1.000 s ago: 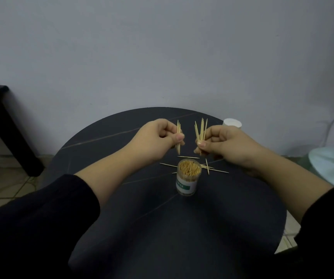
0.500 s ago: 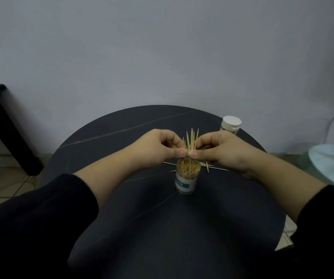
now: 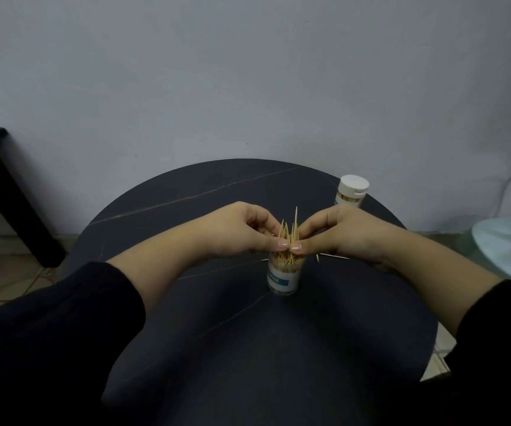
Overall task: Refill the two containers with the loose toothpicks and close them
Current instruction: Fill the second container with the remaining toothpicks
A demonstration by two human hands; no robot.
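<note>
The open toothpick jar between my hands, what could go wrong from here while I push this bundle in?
The clear plastic jar with the teal label already looks full, so the bundle of wooden toothpicks pinched by the left hand and right hand may jam or spill over the rim. Neither hand seems to grip the jar itself, so an off-centre push might tip it.

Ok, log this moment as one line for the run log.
step: refilling | left hand: pinches toothpick bundle | right hand: pinches same bundle | open container: uncapped, directly below bundle | second container: capped, rear right
</note>
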